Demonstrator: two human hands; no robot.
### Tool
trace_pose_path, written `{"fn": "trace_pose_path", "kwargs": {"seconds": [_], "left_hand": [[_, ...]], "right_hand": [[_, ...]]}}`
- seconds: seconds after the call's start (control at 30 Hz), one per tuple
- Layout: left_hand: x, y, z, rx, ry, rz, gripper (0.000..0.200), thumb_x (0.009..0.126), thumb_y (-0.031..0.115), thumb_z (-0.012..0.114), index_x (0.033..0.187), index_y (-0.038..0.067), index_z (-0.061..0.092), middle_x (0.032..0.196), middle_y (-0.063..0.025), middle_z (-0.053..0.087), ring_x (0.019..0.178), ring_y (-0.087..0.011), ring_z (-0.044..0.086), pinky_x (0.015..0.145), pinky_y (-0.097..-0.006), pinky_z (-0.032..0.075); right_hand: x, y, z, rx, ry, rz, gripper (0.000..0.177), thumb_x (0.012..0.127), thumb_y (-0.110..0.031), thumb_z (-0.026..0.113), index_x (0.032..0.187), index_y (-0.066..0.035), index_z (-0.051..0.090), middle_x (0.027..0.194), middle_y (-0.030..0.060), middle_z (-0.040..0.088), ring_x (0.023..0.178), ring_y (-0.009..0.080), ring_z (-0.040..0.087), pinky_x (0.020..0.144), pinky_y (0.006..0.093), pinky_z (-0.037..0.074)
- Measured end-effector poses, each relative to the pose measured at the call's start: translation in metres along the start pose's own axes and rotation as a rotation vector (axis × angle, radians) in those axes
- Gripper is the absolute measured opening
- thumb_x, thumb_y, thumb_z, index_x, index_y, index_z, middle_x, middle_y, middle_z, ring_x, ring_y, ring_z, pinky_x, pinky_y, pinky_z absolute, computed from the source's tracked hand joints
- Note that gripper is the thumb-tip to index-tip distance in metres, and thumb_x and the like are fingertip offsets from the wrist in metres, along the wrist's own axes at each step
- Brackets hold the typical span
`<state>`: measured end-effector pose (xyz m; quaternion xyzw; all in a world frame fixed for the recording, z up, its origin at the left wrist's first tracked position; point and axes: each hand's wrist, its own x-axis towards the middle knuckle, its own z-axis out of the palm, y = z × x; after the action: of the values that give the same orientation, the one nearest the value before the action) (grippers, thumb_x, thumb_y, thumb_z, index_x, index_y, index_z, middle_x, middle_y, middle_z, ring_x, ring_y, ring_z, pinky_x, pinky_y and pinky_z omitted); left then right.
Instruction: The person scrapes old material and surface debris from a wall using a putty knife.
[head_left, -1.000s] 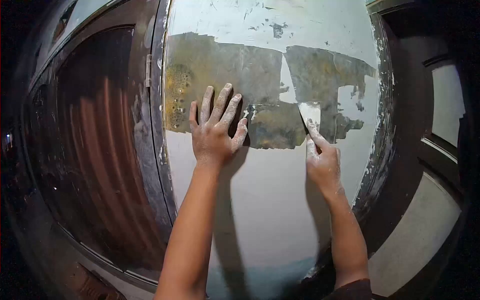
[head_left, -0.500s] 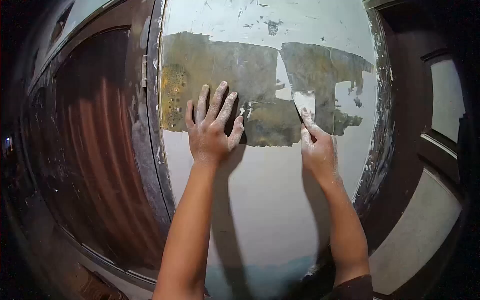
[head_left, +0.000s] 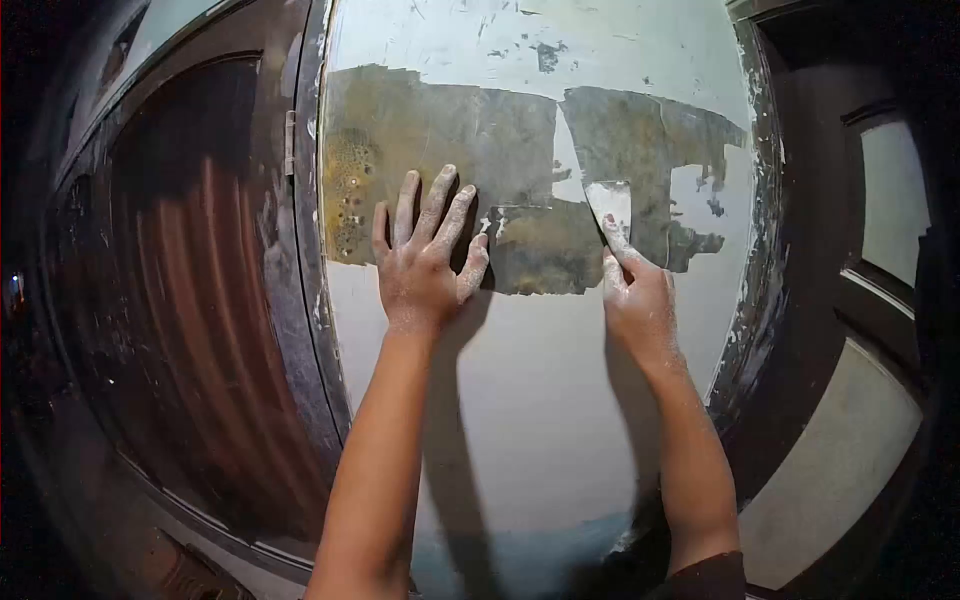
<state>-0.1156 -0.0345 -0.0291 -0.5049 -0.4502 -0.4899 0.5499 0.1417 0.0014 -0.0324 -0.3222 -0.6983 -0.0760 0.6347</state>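
Observation:
My left hand (head_left: 425, 260) lies with its fingers spread against the wall (head_left: 540, 400), over the lower left of a bare grey-brown patch (head_left: 490, 130). White dust coats the fingers of both hands. In my right hand (head_left: 638, 300) is a scraper (head_left: 611, 205), its wide blade pointing up against the patch. The index finger rests along the blade. Just left of the blade's top edge, a narrow strip of white paint (head_left: 567, 160) crosses the patch. Another white remnant (head_left: 697, 190) is right of the scraper.
A dark wooden door (head_left: 190, 290) with a hinge (head_left: 290, 142) stands at the left. On the right is a dark panelled door or frame (head_left: 820, 300) with pale panels. Chipped frame edges border the wall on both sides. A brown object, partly visible, lies at the lower left.

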Motion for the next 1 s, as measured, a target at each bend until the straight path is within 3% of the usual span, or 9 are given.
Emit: {"fn": "trace_pose_path", "kwargs": {"seconds": [0.23,0.27,0.37,0.43,0.47,0.67,0.73,0.87,1.0], "left_hand": [[0.001,0.002,-0.004,-0.025,-0.022,-0.01,0.053,0.091,0.036,0.068,0.143,0.024,0.066,0.164,0.0018,0.047,0.154,-0.0312,0.036,0.126,-0.0561,0.021],[0.001,0.003,-0.003,-0.018,-0.019,-0.027,0.052,0.09,0.038,0.068,0.141,0.028,0.067,0.163,0.0059,0.047,0.155,-0.0268,0.036,0.126,-0.0565,0.02],[0.001,0.002,-0.003,-0.02,-0.009,-0.019,0.052,0.091,0.037,0.068,0.141,0.027,0.067,0.163,0.0058,0.047,0.155,-0.027,0.036,0.126,-0.0566,0.021],[0.001,0.002,-0.004,-0.026,-0.029,-0.002,0.054,0.092,0.036,0.067,0.144,0.022,0.065,0.165,0.0012,0.046,0.155,-0.0322,0.035,0.125,-0.0576,0.021],[0.001,0.002,-0.004,-0.027,-0.03,-0.004,0.054,0.092,0.036,0.067,0.144,0.022,0.065,0.165,0.0012,0.046,0.155,-0.0322,0.035,0.125,-0.0576,0.021],[0.0,0.001,-0.002,-0.024,-0.016,0.002,0.052,0.093,0.036,0.066,0.143,0.023,0.065,0.165,0.0013,0.046,0.154,-0.0317,0.036,0.125,-0.057,0.02],[0.0,0.002,-0.003,-0.022,-0.017,0.0,0.052,0.093,0.036,0.067,0.143,0.023,0.065,0.164,0.0018,0.046,0.154,-0.0315,0.037,0.125,-0.0567,0.02],[0.0,0.001,-0.003,-0.013,-0.019,0.001,0.052,0.093,0.036,0.067,0.144,0.025,0.065,0.164,0.0021,0.047,0.154,-0.0313,0.037,0.125,-0.0567,0.021],[0.0,0.0,-0.001,-0.017,-0.013,0.003,0.052,0.092,0.036,0.067,0.143,0.025,0.065,0.164,0.0023,0.047,0.154,-0.0311,0.037,0.125,-0.0565,0.021]], "right_hand": [[0.007,0.001,0.001,-0.002,0.007,-0.014,0.028,0.099,-0.017,0.061,0.123,-0.008,0.074,0.081,0.0262,0.067,0.071,0.0447,0.067,0.064,0.0493,0.051],[0.006,0.005,0.003,0.009,0.014,-0.038,0.029,0.099,-0.016,0.061,0.123,-0.008,0.074,0.081,0.0263,0.067,0.071,0.0447,0.067,0.064,0.049,0.051],[0.012,-0.02,-0.009,-0.044,-0.057,0.071,0.026,0.099,-0.017,0.061,0.118,-0.007,0.076,0.082,0.026,0.068,0.071,0.044,0.068,0.065,0.0492,0.052],[0.017,-0.016,-0.004,-0.05,-0.009,-0.01,0.031,0.099,-0.016,0.061,0.126,-0.011,0.074,0.081,0.0259,0.068,0.07,0.0433,0.068,0.065,0.0489,0.052],[0.015,-0.019,-0.006,-0.004,-0.031,0.049,0.034,0.099,-0.017,0.061,0.13,-0.012,0.072,0.081,0.0262,0.068,0.07,0.0437,0.068,0.065,0.0489,0.052],[0.02,-0.02,-0.007,-0.067,-0.03,0.002,0.032,0.1,-0.019,0.06,0.128,-0.011,0.073,0.084,0.0261,0.069,0.071,0.0437,0.068,0.065,0.0492,0.051],[0.024,-0.019,-0.008,-0.082,-0.059,0.016,0.035,0.1,-0.018,0.059,0.133,-0.013,0.071,0.086,0.0258,0.069,0.071,0.0428,0.069,0.066,0.0487,0.051],[0.02,-0.014,-0.002,0.02,0.042,-0.048,0.029,0.1,-0.018,0.06,0.123,-0.009,0.074,0.089,0.0265,0.07,0.075,0.0431,0.07,0.067,0.0476,0.052],[0.031,-0.009,-0.002,0.016,0.007,-0.072,0.032,0.1,-0.02,0.062,0.128,-0.008,0.072,0.091,0.0262,0.07,0.074,0.0437,0.069,0.067,0.0464,0.052]]}}
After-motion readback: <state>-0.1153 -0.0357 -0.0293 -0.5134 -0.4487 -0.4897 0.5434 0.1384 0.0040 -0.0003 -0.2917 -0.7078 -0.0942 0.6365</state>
